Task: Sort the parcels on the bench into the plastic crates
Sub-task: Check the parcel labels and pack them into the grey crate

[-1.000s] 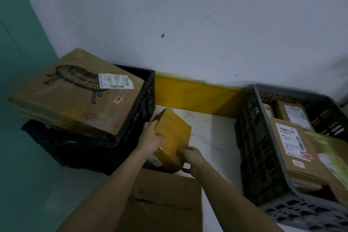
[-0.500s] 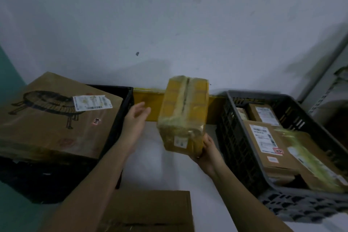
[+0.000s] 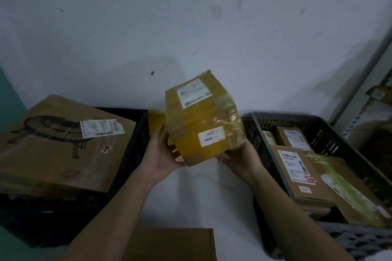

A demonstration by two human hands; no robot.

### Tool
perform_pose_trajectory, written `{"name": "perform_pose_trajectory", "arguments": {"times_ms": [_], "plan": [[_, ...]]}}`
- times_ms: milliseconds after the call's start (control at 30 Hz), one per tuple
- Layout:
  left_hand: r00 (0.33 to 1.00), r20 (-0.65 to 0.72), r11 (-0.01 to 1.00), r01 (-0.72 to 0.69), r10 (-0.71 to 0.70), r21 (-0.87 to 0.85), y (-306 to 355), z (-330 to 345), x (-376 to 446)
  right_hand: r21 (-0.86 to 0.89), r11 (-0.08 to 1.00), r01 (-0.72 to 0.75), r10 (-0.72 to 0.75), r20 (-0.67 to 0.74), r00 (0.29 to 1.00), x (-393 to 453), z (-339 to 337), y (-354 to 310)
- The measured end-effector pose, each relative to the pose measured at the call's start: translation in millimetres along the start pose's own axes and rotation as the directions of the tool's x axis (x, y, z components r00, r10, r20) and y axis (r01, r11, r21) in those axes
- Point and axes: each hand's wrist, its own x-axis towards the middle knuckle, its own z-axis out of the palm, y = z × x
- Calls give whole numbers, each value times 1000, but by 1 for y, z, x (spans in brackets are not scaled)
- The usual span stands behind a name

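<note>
I hold a small yellow-taped cardboard parcel (image 3: 201,116) in the air above the white bench (image 3: 197,199), between the two crates. Two white labels face me. My left hand (image 3: 162,152) grips its lower left side, fingers curled under it. My right hand (image 3: 238,158) cups its lower right corner from below. A black crate (image 3: 132,154) on the left carries a large flat box (image 3: 59,146) printed with a drawing. The grey crate (image 3: 282,118) on the right holds several labelled brown parcels (image 3: 297,174).
A plain cardboard box (image 3: 171,243) lies on the bench at the near edge between my forearms. A yellow strip (image 3: 156,117) runs along the wall behind the bench. A metal shelf upright (image 3: 360,112) stands at the far right.
The parcel has been lifted off the bench and turned so its labelled faces show. My left hand, off it half a second ago, grips it again.
</note>
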Motion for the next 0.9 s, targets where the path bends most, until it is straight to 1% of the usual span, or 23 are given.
{"name": "perform_pose_trajectory", "arguments": {"times_ms": [33, 67, 133, 200, 267, 333, 400, 467, 533, 633, 733, 833, 900], "plan": [[998, -59, 995, -18, 24, 101, 3, 3, 3, 45, 999, 28, -29, 25, 999, 0, -5, -9], [995, -89, 982, -24, 41, 187, 4, 6, 7, 30, 998, 56, -58, 47, 997, -1, -9, -17], [997, -74, 966, -13, 33, 257, 1, 15, 12, -38, 997, 73, -69, 96, 993, 0, -18, -23], [999, -42, 973, -10, 20, 229, -3, 20, 17, -118, 990, 79, -65, 117, 991, -1, -29, -22], [999, -19, 977, -43, 48, 210, -5, 20, 23, -146, 987, 69, -59, 71, 996, 0, -45, -18], [998, 17, 967, -63, 61, 245, -6, 18, 27, -140, 989, 58, -59, 0, 998, -3, -59, -17], [999, 24, 950, -49, 43, 307, -9, 20, 29, -138, 990, 31, -34, -20, 999, -6, -66, -19], [999, -10, 922, -40, 47, 385, -16, 24, 33, -207, 978, 5, -5, -2, 1000, -8, -67, -20], [998, -19, 904, -45, 59, 426, -24, 27, 40, -249, 968, 36, -22, 60, 998, -9, -69, -22], [999, 46, 913, -13, -7, 408, -31, 30, 48, -210, 973, 93, -62, 153, 986, -9, -81, -29], [996, 87, 913, -14, -23, 409, -40, 35, 54, -267, 957, 114, -54, 222, 974, 1, -98, -37], [999, 36, 918, -43, 32, 395, -49, 47, 62, -313, 945, 91, -49, 141, 989, 10, -112, -45], [993, -21, 916, -101, 118, 388, -54, 55, 71, -341, 936, 85, -49, 114, 992, 11, -116, -56]]}}
